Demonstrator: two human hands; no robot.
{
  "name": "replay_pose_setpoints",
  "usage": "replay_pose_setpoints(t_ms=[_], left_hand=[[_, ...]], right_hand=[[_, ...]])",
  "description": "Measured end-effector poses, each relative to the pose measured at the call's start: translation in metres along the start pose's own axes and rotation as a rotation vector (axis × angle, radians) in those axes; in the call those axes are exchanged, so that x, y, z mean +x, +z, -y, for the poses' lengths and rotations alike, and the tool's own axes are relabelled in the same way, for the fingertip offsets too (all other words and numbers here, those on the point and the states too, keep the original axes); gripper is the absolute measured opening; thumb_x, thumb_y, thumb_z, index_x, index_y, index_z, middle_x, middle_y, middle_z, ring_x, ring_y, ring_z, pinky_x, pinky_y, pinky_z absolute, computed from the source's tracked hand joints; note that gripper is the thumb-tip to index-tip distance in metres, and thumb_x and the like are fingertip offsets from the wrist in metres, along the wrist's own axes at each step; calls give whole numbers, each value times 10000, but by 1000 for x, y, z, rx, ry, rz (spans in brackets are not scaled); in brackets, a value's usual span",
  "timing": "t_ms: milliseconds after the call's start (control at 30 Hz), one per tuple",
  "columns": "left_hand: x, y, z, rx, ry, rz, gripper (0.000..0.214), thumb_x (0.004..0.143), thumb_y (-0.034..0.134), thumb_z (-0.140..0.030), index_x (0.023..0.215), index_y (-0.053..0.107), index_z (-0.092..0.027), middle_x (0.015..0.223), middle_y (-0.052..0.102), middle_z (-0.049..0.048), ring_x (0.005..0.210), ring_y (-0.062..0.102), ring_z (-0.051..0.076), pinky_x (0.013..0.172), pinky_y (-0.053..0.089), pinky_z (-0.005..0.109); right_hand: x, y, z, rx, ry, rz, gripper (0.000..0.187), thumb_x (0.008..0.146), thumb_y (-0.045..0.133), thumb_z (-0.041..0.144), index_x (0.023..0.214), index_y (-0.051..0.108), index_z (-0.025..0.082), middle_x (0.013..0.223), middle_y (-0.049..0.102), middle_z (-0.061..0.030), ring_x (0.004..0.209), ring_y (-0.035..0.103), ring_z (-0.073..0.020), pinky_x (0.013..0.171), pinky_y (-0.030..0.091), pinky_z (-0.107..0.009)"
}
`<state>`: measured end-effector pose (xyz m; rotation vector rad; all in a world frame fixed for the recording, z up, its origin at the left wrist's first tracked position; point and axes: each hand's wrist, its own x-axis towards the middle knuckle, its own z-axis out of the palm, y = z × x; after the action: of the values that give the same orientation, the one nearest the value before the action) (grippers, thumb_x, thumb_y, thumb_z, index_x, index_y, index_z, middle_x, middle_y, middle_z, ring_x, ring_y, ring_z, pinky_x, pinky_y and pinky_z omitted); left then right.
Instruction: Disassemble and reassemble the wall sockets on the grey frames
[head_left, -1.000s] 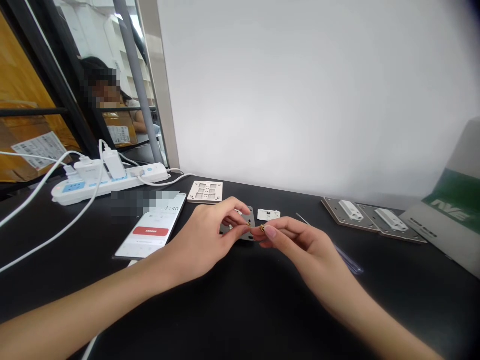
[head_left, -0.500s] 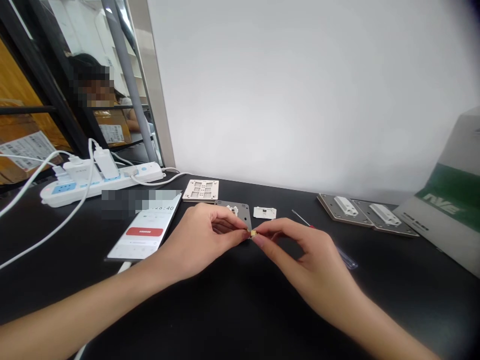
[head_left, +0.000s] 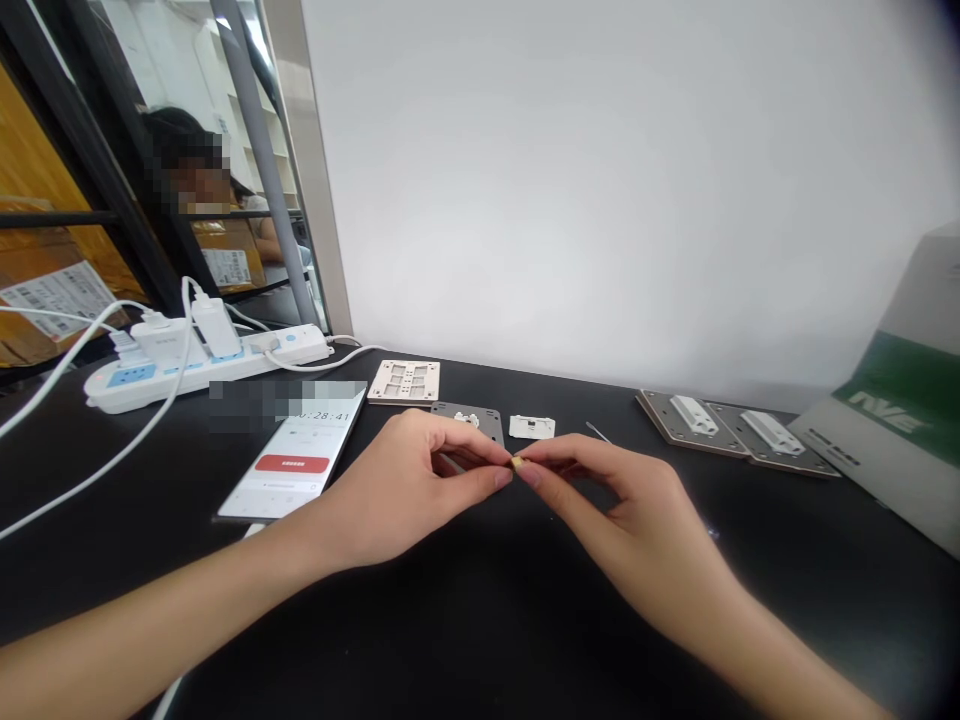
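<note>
My left hand (head_left: 409, 490) and my right hand (head_left: 611, 500) meet fingertip to fingertip just above the black table. Both are pinched around a tiny brass-coloured part (head_left: 517, 463) held between them. My left fingers also seem to grip a thin dark piece, too small to name. Directly behind my fingers a grey metal plate (head_left: 480, 418) lies flat, with a small white plastic piece (head_left: 532, 427) to its right. A thin tool (head_left: 598, 432) with a clear handle pokes out behind my right hand.
A phone (head_left: 296, 455) with a lit timer screen lies to the left. A white power strip (head_left: 202, 360) with chargers and cables sits at the far left. A beige perforated plate (head_left: 405, 381), two grey plates with white blocks (head_left: 731, 430), and a green-and-white box (head_left: 896, 430) stand further back. Another person sits beyond the glass.
My two hands have drawn together; the brass part that my right fingers held apart from the left is now pinched between both. The phone timer has advanced.
</note>
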<state>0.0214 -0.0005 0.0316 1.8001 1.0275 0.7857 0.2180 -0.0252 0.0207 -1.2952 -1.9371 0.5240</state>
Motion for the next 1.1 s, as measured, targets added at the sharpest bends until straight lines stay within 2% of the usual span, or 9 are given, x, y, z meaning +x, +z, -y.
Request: replay_pose_setpoints(t_ms=[133,267,500,600,700,867,1100], left_hand=[[2,-1,0,-78,-12,34,138,859,662,-302,920,753,-219,863,742,-7,801,667,145,726,509,237],[3,-2,3,-159,-63,69,157,845,687,-351,862,740,-204,779,697,-13,759,627,118,717,488,219],[0,-1,1,-301,-85,104,196,865,666,-380,874,706,-189,767,665,-17,716,587,99,674,465,210],[-2,1,1,-303,-124,93,209,857,669,-396,882,710,-192,752,634,-21,683,558,99,659,452,224],[-1,2,2,-292,-161,77,206,842,681,-394,858,712,-191,713,576,-37,616,483,82,604,409,219],[0,0,1,-263,-156,105,122,825,692,-315,845,722,-199,667,539,-49,605,449,85,580,380,214],[-1,-2,1,-273,-131,112,90,813,702,-300,845,724,-219,686,567,-44,623,464,92,592,376,216]], right_hand=[[2,1,0,165,38,-29,112,850,657,346,926,705,280,853,743,20,778,695,-174,685,544,-268],[1,-1,-1,242,-31,-27,104,866,649,306,948,710,288,872,743,28,796,703,-154,742,551,-257],[0,-7,0,66,-164,-45,83,878,640,270,940,692,294,867,723,35,762,684,-138,707,546,-249],[-2,-9,-1,-107,-325,-70,100,897,604,209,962,662,257,873,715,4,736,666,-141,672,534,-252],[-4,-11,-2,-211,-457,-57,177,905,580,160,1051,622,250,939,715,-7,763,667,-133,706,532,-240],[-3,-14,-2,-218,-450,21,222,917,554,179,1104,614,281,975,698,-20,806,669,-152,722,535,-259],[-1,-16,-1,-191,-471,20,209,889,589,143,1061,631,255,978,681,4,840,654,-112,771,522,-204]])
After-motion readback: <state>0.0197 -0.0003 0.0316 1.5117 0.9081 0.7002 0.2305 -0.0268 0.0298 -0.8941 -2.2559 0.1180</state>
